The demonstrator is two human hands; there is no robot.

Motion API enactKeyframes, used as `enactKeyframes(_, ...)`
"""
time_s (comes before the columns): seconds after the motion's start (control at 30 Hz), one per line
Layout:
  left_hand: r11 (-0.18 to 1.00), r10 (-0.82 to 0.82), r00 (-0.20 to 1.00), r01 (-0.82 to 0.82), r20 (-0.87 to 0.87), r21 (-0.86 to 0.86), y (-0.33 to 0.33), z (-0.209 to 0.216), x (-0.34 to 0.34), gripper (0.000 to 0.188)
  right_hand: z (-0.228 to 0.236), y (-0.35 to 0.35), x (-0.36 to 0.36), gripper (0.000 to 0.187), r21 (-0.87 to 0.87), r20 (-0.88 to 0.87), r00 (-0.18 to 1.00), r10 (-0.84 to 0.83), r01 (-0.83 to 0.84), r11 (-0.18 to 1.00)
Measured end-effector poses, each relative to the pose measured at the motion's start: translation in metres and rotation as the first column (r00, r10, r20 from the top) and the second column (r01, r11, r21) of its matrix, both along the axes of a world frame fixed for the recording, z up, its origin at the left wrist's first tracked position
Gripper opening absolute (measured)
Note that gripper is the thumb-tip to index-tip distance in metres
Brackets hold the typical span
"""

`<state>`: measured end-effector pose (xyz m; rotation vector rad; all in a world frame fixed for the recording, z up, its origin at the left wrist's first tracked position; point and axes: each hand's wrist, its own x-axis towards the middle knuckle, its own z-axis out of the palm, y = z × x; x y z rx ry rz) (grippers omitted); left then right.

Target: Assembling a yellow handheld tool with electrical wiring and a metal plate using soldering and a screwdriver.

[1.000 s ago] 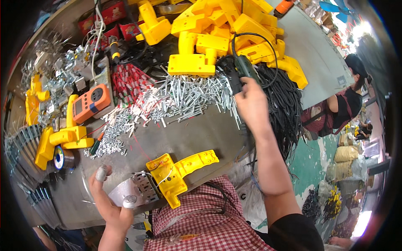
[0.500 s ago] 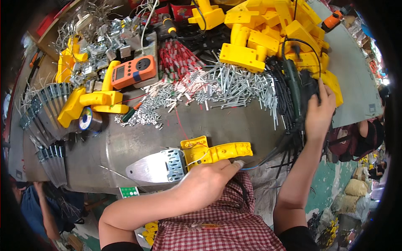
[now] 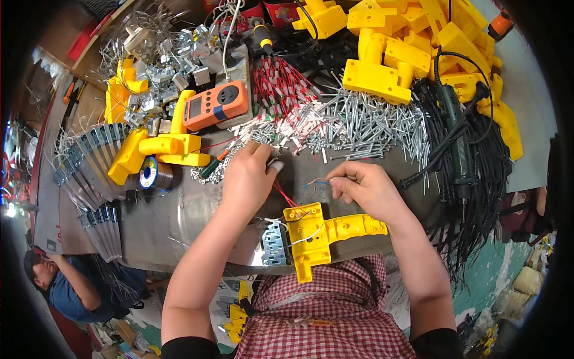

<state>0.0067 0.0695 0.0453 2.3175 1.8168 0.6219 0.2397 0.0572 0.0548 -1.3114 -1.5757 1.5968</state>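
A yellow plastic housing half (image 3: pixel 309 239) with a handle lies open side up at the table's front edge. White and red wires (image 3: pixel 286 196) show in it, and a slotted metal bracket with a blade (image 3: pixel 275 244) adjoins its left side. Above the housing, my right hand (image 3: pixel 368 190) pinches thin blue and brown wire ends (image 3: pixel 317 182) between thumb and fingers. My left hand (image 3: pixel 250 178) has its fingers curled at the near edge of a pile of small white and metal parts (image 3: pixel 263 133). Its thumb has a white wrap; what lies between the fingertips is hidden.
Long screws (image 3: pixel 365 122) and red leads (image 3: pixel 281 84) lie heaped behind my hands. Black cords (image 3: pixel 478 179) and a dark green tool (image 3: pixel 454 131) are at right, below yellow housings (image 3: pixel 382 66). An orange meter (image 3: pixel 215 106), solder spool (image 3: pixel 155 174) and metal blades (image 3: pixel 101 224) lie left.
My right hand has come from the black cords to the middle, now holding wire ends. My left hand has left the housing and moved up to the small parts. The housing lies more squarely turned.
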Motion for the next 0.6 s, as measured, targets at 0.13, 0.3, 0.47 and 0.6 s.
enactKeyframes(0.13, 1.000, -0.009, 0.999, 0.008, 0.037, 0.027, 0.002, -0.006, 0.000, 0.019, 0.001, -0.011, -0.005, 0.015, -0.012, -0.131, 0.991, -0.021, 0.020, 1.000)
enactKeyframes(0.3, 0.976, -0.130, 0.990, 0.139, -0.062, 0.168, 0.005, -0.013, -0.004, 0.025, 0.019, -0.020, -0.011, 0.015, -0.101, -0.251, 0.968, 0.014, -0.041, 0.994)
enactKeyframes(0.47, 0.977, -0.110, 0.985, 0.082, 0.134, 0.198, 0.002, -0.009, -0.007, 0.025, 0.012, -0.026, -0.020, 0.015, 0.190, -0.095, 0.991, -0.092, 0.109, 0.976)
enactKeyframes(0.6, 0.999, 0.028, 0.903, -0.039, 0.429, 0.017, -0.016, 0.032, 0.003, 0.021, 0.011, -0.027, -0.024, 0.013, 0.284, -0.102, 0.980, -0.169, 0.192, 0.939)
